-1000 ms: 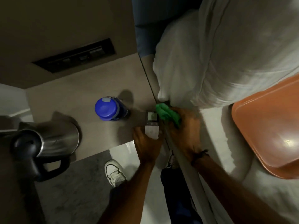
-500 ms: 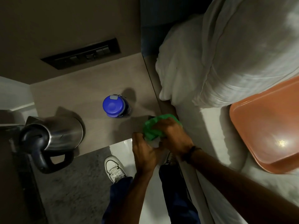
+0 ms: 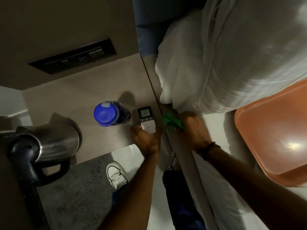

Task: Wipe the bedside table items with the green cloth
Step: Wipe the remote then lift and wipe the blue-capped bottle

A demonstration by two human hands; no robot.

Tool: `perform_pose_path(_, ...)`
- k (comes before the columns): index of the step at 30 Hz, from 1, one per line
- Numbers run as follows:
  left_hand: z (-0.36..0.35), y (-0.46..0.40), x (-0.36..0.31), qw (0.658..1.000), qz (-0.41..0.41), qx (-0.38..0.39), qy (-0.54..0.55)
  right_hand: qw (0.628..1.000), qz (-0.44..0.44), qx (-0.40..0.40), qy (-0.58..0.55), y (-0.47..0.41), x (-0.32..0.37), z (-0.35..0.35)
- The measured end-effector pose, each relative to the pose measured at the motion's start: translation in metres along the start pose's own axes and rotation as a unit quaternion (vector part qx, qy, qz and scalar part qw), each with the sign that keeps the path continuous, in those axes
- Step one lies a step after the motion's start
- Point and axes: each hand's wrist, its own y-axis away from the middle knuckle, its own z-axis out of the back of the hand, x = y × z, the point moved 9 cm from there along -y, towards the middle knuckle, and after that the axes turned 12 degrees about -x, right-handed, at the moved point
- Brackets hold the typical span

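A white remote control [image 3: 147, 119] with a small display lies on the wooden bedside table [image 3: 79, 90] near its right edge. My left hand [image 3: 146, 141] grips the remote's near end. My right hand [image 3: 193, 130] holds the crumpled green cloth [image 3: 172, 121] just right of the table, over the bed frame below the pillow. The cloth is apart from the remote. A bottle with a blue lid [image 3: 106, 114] stands upright to the left of the remote. A steel kettle [image 3: 44, 146] with a black handle sits at the table's front left corner.
A dark switch panel [image 3: 73, 58] is set in the wall behind the table. White pillows [image 3: 232, 60] and an orange tray [image 3: 272, 133] lie on the bed at right. My white shoe [image 3: 116, 175] and blue trousers show on the floor below.
Half a second ago my right hand pressed the cloth over the remote. It has since drawn right to the bed frame, uncovering the remote, which my left hand still grips.
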Motion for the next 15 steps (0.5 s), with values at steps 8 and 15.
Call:
perform_pose_path(8,-0.037,-0.022,-0.013,0.998,0.002,-0.027,-0.064,0.999,-0.025,-0.03,0.007,-0.005,-0.006,-0.003)
perform_pose_path(15,0.065,-0.028,0.011,0.99,0.073,-0.068,0.101,0.974,-0.213,0.031,-0.064,0.009,-0.021,-0.03)
